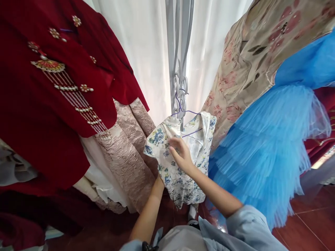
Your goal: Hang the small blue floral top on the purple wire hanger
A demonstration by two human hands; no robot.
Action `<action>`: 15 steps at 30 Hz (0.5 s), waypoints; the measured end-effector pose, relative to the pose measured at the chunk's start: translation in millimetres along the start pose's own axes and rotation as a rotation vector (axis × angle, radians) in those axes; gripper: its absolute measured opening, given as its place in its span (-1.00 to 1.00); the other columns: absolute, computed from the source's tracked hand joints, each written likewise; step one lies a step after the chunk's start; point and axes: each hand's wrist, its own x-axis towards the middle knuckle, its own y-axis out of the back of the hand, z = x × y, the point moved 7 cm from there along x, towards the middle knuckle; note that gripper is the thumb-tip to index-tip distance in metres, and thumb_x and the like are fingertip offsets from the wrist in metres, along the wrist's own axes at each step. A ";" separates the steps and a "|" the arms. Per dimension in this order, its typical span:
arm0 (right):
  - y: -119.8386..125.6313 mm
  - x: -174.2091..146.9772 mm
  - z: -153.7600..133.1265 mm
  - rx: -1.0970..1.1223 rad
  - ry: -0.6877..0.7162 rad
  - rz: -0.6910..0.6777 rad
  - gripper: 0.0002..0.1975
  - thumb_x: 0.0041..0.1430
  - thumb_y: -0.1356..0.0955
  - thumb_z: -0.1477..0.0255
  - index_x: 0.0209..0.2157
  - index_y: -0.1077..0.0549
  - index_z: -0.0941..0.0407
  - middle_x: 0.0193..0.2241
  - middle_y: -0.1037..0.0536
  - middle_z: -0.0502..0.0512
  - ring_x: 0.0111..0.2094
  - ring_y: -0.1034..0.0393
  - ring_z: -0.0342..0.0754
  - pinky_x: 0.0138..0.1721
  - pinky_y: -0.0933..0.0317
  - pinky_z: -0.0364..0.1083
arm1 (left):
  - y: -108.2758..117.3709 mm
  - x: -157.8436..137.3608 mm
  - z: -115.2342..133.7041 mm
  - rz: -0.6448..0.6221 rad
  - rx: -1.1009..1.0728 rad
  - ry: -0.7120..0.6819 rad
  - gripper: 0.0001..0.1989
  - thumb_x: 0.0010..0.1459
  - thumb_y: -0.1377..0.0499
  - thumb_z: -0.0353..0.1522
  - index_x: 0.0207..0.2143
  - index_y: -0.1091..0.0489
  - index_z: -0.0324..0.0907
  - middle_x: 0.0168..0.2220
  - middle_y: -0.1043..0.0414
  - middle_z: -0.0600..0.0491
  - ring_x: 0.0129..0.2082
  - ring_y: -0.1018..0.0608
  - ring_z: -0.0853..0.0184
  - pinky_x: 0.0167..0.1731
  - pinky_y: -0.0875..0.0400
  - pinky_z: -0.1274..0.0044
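A white short-sleeved blouse (167, 176) with blue and yellow flowers hangs in front of me on a thin purple hanger (192, 112), its neckline open. At the front of the blouse, below the left shoulder, is my right hand (183, 158). Its fingers curl toward the thumb, and their tips close on the fabric with a small gap inside the curl. My left forearm reaches up under the blouse's left side. The blouse covers my left hand, so its fingers are hidden.
A grey metal stand (180, 62) with scrolls rises before white curtains (138, 45). To the left hang a dark red beaded jacket (104, 80) and a pale pink textured skirt (131, 150). On the right are a beige floral dress (235, 76) and a tiered blue tulle dress (264, 150). The floor (314, 216) is red tile.
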 end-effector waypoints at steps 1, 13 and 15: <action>23.5 -21.6 1.0 -0.147 0.069 0.141 -0.76 0.25 -0.36 0.33 -0.06 -0.41 0.06 -0.09 -0.48 0.16 -0.01 -0.40 0.04 0.07 -0.29 0.08 | 9.2 -8.5 -7.3 -0.034 -0.031 0.030 -0.31 -0.01 -0.15 0.28 -0.19 -0.55 -0.09 -0.14 -0.60 -0.08 0.04 -0.56 0.04 0.05 -0.47 0.24; 39.4 -174.0 168.5 -0.100 -0.570 0.166 -0.71 0.12 -0.36 0.19 -0.20 -0.41 0.10 -0.39 -0.51 0.06 -0.34 -0.41 0.00 -0.25 -0.33 -0.04 | 24.6 -45.7 -8.6 0.151 0.092 0.054 -0.40 -0.18 -0.47 -0.12 -0.10 -0.56 -0.27 0.00 -0.58 -0.18 0.08 -0.56 -0.03 0.15 -0.38 0.23; 22.8 -168.9 168.2 -0.082 -0.556 0.103 -0.73 0.14 -0.35 0.21 -0.22 -0.43 0.10 -0.44 -0.50 0.04 -0.36 -0.40 0.01 -0.28 -0.32 -0.05 | 27.0 -46.5 -6.1 0.132 0.118 0.055 -0.41 -0.15 -0.45 -0.10 -0.10 -0.56 -0.25 0.01 -0.57 -0.18 0.08 -0.56 -0.02 0.15 -0.38 0.24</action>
